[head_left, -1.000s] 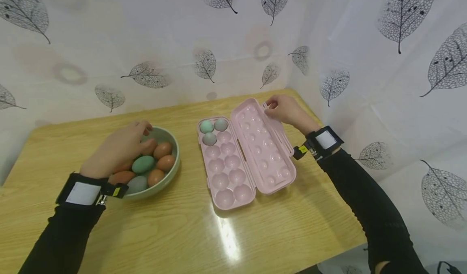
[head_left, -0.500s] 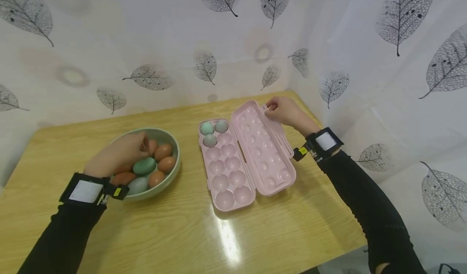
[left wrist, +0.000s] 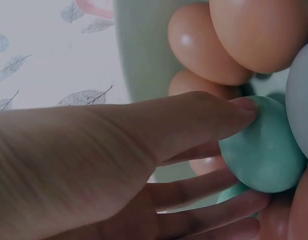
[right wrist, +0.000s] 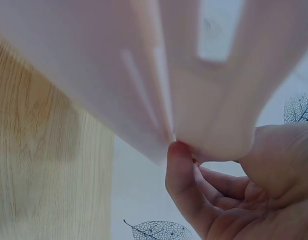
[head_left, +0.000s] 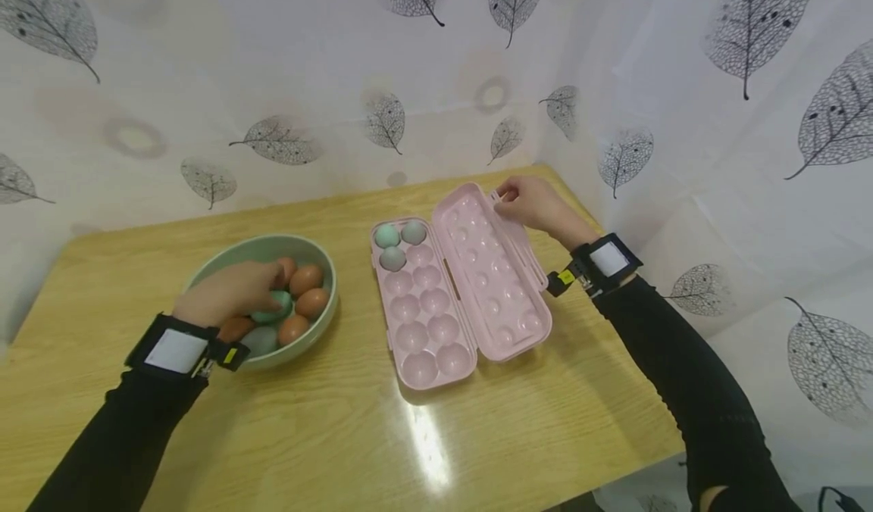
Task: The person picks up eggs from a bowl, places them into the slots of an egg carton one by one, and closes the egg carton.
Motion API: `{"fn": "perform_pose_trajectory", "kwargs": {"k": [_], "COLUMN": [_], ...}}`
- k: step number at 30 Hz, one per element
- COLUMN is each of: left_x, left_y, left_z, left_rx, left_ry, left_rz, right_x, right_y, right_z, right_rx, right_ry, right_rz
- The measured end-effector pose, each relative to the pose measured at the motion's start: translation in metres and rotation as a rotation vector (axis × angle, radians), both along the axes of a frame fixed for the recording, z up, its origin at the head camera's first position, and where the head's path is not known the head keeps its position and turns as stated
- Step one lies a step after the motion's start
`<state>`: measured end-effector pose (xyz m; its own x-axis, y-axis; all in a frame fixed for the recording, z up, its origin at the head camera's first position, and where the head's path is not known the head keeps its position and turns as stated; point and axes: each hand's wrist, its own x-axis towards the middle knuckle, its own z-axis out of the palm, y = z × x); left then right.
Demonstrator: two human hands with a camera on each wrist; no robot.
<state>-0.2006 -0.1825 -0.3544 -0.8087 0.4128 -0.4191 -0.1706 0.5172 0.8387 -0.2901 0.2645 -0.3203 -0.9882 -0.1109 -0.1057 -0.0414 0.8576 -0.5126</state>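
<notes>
My left hand (head_left: pixel 235 291) reaches into a pale green bowl (head_left: pixel 204 266). In the left wrist view its thumb (left wrist: pixel 239 111) lies on one side of a green egg (left wrist: pixel 266 150) and the fingers bend round the other side. Brown eggs (head_left: pixel 307 278) and a grey-blue egg (head_left: pixel 261 341) lie around it. To the right a pink egg box (head_left: pixel 412 338) lies opened on the table, with a few green and grey eggs (head_left: pixel 386 235) in its far cups. My right hand (head_left: pixel 535 205) pinches the far outer edge of its raised lid (head_left: pixel 491 277).
The wooden table (head_left: pixel 327 436) carries bowl and box, with a gap between them. A white curtain with leaf prints (head_left: pixel 436 80) hangs along the back and right edges. A dark cable (head_left: pixel 842 499) shows at the lower right.
My left hand has come down from the bowl's far side onto the green egg in the middle. The right hand stays at the lid.
</notes>
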Motion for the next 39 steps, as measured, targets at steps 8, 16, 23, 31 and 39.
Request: {"fn": "perform_pose_trajectory", "kwargs": {"k": [8, 16, 23, 31, 39], "left_x": [0.007, -0.001, -0.001, -0.022, -0.031], "left_y": [0.003, 0.002, 0.001, 0.003, 0.005], "left_z": [-0.003, -0.002, 0.005, 0.015, 0.024], "left_rx": [-0.036, -0.172, -0.010, -0.378, -0.525], "left_ry": [-0.024, 0.017, 0.001, 0.337, 0.560], "left_rz": [0.030, -0.066, -0.008, -0.203, -0.280], "right_x": [0.001, 0.000, 0.000, 0.000, 0.001], "right_y": [-0.001, -0.001, 0.001, 0.003, 0.003], "right_z": [-0.004, -0.003, -0.002, -0.003, -0.001], "right_rx": [-0.008, -0.008, -0.002, 0.003, -0.013], "right_ry": [-0.020, -0.025, -0.023, -0.016, -0.023], "right_rz": [0.020, 0.021, 0.013, 0.012, 0.005]}}
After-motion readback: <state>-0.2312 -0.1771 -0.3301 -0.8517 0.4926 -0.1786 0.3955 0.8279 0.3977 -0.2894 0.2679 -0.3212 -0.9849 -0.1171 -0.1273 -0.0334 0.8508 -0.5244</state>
